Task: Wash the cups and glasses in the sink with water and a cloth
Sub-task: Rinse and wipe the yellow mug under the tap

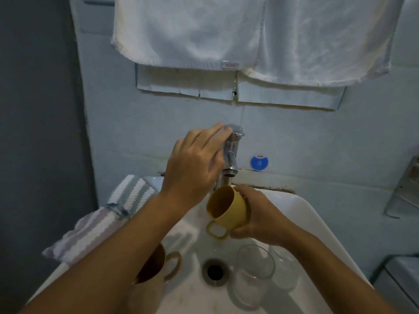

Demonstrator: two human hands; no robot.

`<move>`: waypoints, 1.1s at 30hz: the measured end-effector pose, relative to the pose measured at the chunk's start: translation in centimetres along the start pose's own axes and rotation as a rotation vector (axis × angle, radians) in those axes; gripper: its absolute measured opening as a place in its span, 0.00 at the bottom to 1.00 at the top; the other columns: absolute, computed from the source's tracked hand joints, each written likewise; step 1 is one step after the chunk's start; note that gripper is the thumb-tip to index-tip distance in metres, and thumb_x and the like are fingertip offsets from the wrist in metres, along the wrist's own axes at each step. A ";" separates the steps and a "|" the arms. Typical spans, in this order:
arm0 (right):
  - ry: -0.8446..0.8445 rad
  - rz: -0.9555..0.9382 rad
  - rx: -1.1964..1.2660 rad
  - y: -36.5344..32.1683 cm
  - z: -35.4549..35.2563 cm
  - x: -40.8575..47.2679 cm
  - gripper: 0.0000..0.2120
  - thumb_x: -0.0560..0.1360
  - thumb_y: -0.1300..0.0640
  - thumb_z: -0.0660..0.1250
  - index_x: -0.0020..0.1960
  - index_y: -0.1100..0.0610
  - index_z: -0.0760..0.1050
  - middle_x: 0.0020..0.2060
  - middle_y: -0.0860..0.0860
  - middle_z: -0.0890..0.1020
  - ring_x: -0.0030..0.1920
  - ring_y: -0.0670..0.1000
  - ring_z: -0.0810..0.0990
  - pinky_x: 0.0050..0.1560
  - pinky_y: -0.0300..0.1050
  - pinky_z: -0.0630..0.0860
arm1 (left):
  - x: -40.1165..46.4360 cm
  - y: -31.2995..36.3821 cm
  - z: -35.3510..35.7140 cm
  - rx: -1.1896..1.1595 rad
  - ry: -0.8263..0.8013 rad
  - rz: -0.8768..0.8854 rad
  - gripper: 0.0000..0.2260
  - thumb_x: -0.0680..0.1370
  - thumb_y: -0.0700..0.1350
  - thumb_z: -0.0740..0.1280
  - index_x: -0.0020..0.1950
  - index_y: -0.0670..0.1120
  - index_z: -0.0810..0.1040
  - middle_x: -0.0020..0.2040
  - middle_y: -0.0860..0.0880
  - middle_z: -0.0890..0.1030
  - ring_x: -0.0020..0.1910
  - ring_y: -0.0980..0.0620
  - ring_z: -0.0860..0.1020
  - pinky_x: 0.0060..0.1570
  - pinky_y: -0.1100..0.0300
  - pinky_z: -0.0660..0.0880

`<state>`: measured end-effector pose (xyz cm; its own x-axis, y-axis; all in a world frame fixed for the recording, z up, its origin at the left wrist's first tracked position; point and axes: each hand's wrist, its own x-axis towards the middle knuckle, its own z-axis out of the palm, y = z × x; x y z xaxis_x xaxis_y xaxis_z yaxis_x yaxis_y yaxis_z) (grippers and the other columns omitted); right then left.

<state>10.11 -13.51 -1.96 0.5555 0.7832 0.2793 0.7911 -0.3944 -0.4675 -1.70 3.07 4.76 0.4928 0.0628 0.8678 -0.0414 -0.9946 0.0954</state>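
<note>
From my head view, my left hand (195, 164) reached up at twelve o'clock, fingers extended against the chrome tap (232, 152), gripping nothing. My right hand (260, 214) wrapped its grip round one yellow cup (226, 209), tilted on its side just under the spout, handle hanging down. In the white sink (317, 223) I counted one brown cup (156, 266) at seven o'clock beneath my forearm and two clear glasses (254, 275) lying at five o'clock beside the drain (214, 271). One striped cloth (108, 214) lay on the rim at nine o'clock. Two white towels (192, 32) hung above.
</note>
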 end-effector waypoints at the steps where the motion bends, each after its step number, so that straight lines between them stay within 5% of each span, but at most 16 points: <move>1: 0.015 -0.021 -0.060 0.0 0.0 0.0 0.44 0.59 0.44 0.83 0.69 0.39 0.63 0.64 0.39 0.70 0.62 0.44 0.69 0.62 0.46 0.72 | -0.5 -0.2 -0.5 -0.011 0.002 -0.023 0.21 0.82 0.49 0.54 0.74 0.48 0.70 0.69 0.51 0.75 0.64 0.52 0.72 0.61 0.56 0.69; 6: 0.068 -0.139 -0.298 -1.0 0.0 -0.5 0.45 0.61 0.43 0.81 0.72 0.42 0.63 0.66 0.43 0.68 0.61 0.44 0.62 0.63 0.47 0.67 | -3.6 -2.2 -3.5 -0.026 -0.110 -0.300 0.12 0.81 0.47 0.59 0.60 0.48 0.79 0.55 0.50 0.82 0.54 0.50 0.77 0.56 0.50 0.74; 11: 0.107 -0.223 -0.492 -1.7 0.4 -0.5 0.46 0.60 0.46 0.82 0.73 0.44 0.65 0.66 0.46 0.69 0.65 0.51 0.64 0.65 0.53 0.64 | -7.5 -6.3 -6.8 0.201 -0.340 -0.459 0.10 0.80 0.46 0.61 0.54 0.48 0.82 0.54 0.49 0.82 0.54 0.46 0.76 0.56 0.49 0.72; 14: 0.138 -0.253 -0.520 -2.3 0.6 -0.6 0.47 0.56 0.49 0.84 0.72 0.46 0.68 0.64 0.50 0.72 0.64 0.55 0.67 0.62 0.59 0.67 | -8.4 -10.8 -8.5 0.279 -0.463 -0.625 0.13 0.78 0.51 0.58 0.53 0.50 0.80 0.57 0.47 0.82 0.56 0.42 0.77 0.58 0.48 0.73; 17: 0.190 -0.281 -0.517 -2.4 0.5 -0.6 0.48 0.53 0.51 0.85 0.70 0.48 0.71 0.62 0.51 0.75 0.63 0.58 0.69 0.59 0.63 0.70 | -9.0 -14.2 -9.3 0.256 -0.766 -0.781 0.14 0.80 0.55 0.58 0.51 0.47 0.77 0.57 0.45 0.81 0.54 0.43 0.78 0.57 0.52 0.74; 20: 0.225 -0.313 -0.488 -2.4 0.6 -0.5 0.50 0.49 0.53 0.87 0.69 0.50 0.72 0.61 0.53 0.76 0.60 0.60 0.72 0.55 0.65 0.72 | -10.4 -15.8 -9.4 0.182 -0.967 -0.833 0.27 0.80 0.65 0.53 0.53 0.44 0.77 0.58 0.43 0.80 0.53 0.45 0.78 0.58 0.54 0.74; 22: 0.229 -0.319 -0.473 -2.5 0.6 -0.5 0.51 0.48 0.53 0.87 0.69 0.50 0.72 0.60 0.53 0.76 0.60 0.60 0.72 0.54 0.65 0.72 | -11.3 -16.1 -9.6 0.069 -0.984 -0.908 0.39 0.74 0.74 0.49 0.60 0.43 0.78 0.60 0.42 0.79 0.53 0.46 0.80 0.60 0.52 0.75; 25: 0.229 -0.307 -0.438 -2.5 0.7 -0.5 0.52 0.49 0.51 0.87 0.70 0.50 0.71 0.61 0.53 0.75 0.60 0.59 0.71 0.53 0.65 0.72 | -12.2 -15.8 -10.4 -0.194 -0.914 -1.087 0.44 0.67 0.79 0.54 0.63 0.44 0.79 0.59 0.44 0.82 0.55 0.45 0.81 0.60 0.49 0.76; 29: 0.217 -0.292 -0.426 -2.3 0.5 -0.5 0.52 0.51 0.49 0.86 0.72 0.48 0.68 0.62 0.51 0.74 0.61 0.56 0.69 0.54 0.62 0.71 | -12.7 -15.7 -11.3 -0.350 -0.856 -1.174 0.52 0.51 0.79 0.70 0.55 0.36 0.81 0.50 0.35 0.83 0.42 0.44 0.79 0.41 0.52 0.72; 33: 0.197 -0.270 -0.397 -2.4 0.6 -0.5 0.52 0.52 0.50 0.86 0.73 0.47 0.68 0.63 0.51 0.74 0.62 0.55 0.68 0.56 0.61 0.71 | -12.7 -15.0 -11.4 -0.364 -0.746 -1.209 0.40 0.58 0.70 0.76 0.51 0.36 0.82 0.48 0.38 0.85 0.43 0.46 0.83 0.41 0.54 0.77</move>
<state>7.75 -12.65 -1.51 0.3252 0.7919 0.5169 0.9280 -0.3725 -0.0132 -17.27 18.18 -2.12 0.7067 0.6558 -0.2653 0.5580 -0.2862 0.7789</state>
